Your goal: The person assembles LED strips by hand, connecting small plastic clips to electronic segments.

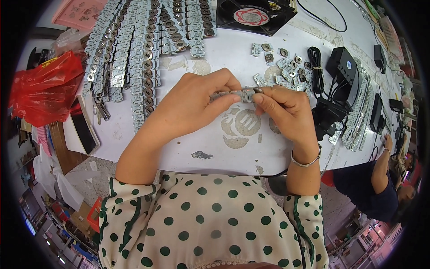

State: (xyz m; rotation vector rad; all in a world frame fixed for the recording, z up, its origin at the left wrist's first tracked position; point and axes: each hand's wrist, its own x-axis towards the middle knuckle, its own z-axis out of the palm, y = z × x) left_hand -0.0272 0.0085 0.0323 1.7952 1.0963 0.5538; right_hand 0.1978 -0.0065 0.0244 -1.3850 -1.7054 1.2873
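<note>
I see my left hand [197, 101] and right hand [284, 105], each grip clamped on one end of a small board strip [237, 95] above the white counter [215, 148], likely bracing it for snapping, loose pieces [286, 67] far right.

Bright, even overhead light falls on the white table [215, 152] with soft shadows, while fisheye distortion bends edges and dark vignetting swallows the corners.
</note>
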